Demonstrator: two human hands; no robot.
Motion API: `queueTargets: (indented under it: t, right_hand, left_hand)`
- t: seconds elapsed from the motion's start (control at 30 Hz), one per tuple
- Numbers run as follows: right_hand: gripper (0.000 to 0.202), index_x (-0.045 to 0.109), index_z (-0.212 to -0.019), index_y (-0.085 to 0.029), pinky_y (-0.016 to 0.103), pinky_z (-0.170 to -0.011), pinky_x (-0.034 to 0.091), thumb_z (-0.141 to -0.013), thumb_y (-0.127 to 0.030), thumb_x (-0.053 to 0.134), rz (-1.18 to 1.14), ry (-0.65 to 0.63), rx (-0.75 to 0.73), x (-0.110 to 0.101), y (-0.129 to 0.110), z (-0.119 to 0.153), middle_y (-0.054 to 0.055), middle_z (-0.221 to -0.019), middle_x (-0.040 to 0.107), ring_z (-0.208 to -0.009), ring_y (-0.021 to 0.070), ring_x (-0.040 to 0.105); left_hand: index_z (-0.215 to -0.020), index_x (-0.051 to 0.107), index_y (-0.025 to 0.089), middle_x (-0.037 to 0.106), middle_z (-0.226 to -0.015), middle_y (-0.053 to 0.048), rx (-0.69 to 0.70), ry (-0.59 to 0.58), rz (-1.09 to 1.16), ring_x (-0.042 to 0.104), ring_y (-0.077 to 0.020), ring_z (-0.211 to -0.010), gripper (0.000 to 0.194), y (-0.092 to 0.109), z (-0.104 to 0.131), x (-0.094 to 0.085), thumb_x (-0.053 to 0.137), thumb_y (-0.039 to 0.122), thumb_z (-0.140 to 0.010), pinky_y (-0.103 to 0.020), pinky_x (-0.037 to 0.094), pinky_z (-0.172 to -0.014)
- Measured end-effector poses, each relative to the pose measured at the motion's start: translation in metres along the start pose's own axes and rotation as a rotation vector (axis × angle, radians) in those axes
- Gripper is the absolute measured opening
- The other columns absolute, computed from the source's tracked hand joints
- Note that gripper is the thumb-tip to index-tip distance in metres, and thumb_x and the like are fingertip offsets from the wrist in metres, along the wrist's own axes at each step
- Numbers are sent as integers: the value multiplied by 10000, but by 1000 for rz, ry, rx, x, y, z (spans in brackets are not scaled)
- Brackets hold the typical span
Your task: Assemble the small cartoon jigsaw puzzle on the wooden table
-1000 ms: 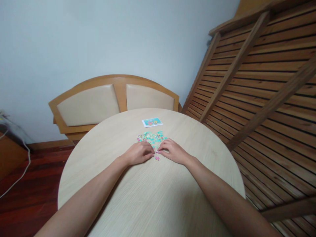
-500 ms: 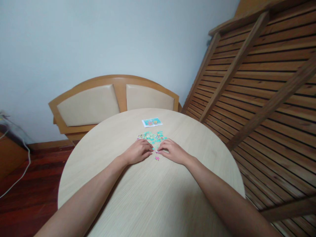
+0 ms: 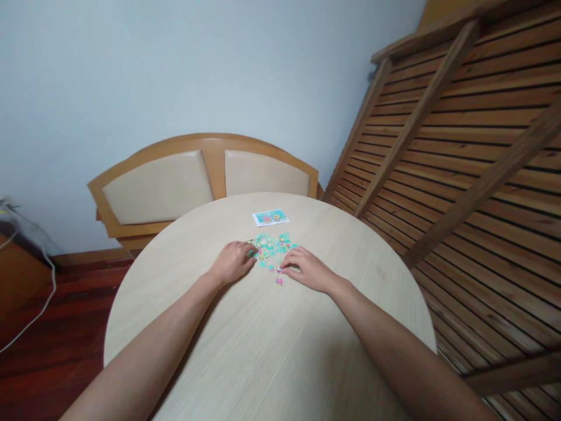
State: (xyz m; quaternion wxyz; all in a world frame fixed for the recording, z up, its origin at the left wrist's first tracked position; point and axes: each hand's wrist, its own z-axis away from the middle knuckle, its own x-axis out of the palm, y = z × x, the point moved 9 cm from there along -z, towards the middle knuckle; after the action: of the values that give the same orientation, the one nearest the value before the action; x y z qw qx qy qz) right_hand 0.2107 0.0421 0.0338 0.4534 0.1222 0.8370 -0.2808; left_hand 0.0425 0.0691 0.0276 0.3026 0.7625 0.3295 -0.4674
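Observation:
My right hand (image 3: 305, 269) pinches a small pinkish-white jigsaw piece (image 3: 279, 270) between thumb and fingertips, low over the table. Just in front of it lies a pink jigsaw piece (image 3: 279, 282), apart from the rest. At the left edge of a loose pile of jigsaw pieces (image 3: 272, 245), mostly turquoise, is my left hand (image 3: 234, 262). Its fingers are loosely bent with the palm down, and no piece shows in them. A few turquoise pieces (image 3: 263, 265) lie between the hands.
Behind the pile lies a picture card (image 3: 270, 218) with cartoon figures on turquoise. All of this is on a round pale wooden table (image 3: 245, 351). A padded headboard (image 3: 158, 186) stands against the wall, and a slatted wooden frame (image 3: 438, 175) leans at the right.
My left hand has moved left and slightly away from me, off the spot beside my right hand to the pile's left edge. My right hand stays where it was.

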Motion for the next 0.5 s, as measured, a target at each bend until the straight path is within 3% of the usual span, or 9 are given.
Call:
queueTargets:
  t: [0.23, 0.5]
  right_hand:
    - [136, 720, -948, -211, 376, -929, 448, -956, -306, 623, -6, 2, -8, 1, 0, 0, 55, -955, 717, -959, 197, 624]
    - [131, 721, -955, -214, 375, -925, 454, -951, -306, 628, -2, 5, -5, 0, 0, 0, 57, -962, 714, -968, 202, 621]
  left_hand:
    - [-1062, 713, 206, 731, -1123, -69, 20, -11, -21, 664, -245, -1054, 213, 1, -1, 3, 564, 265, -922, -411, 495, -982]
    - [-1288, 645, 205, 615, -1383, -81, 74, -38, -3, 568, -255, -1261, 368, 6, 2, 17, 448, 354, -1014, -453, 423, -1100]
